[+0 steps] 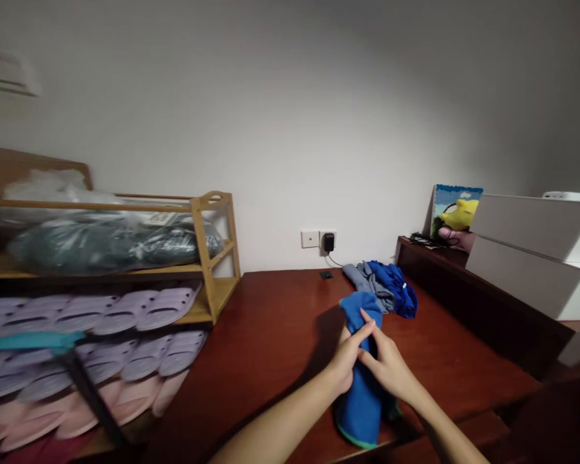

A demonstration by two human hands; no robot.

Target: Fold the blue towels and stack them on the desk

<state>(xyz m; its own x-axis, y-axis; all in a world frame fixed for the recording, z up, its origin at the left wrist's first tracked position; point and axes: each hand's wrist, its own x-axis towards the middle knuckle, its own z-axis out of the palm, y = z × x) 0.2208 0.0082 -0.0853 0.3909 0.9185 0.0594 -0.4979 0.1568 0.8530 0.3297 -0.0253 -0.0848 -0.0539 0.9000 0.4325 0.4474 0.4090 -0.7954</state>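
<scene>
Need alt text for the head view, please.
Two hands, left and right, hold a blue cloth over a red-brown table. Behind lie crumpled grey and blue garments; a slipper rack stands left, white boxes right.

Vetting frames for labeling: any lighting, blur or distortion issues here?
Head view: wall brightest mid-frame, dimmer upper right; soft dark shadow on the tabletop left of the blue cloth; lilac clogs smeared and stretched toward the left edge; lower right corner too dark to read; left hand and right hand fairly clear.
</scene>
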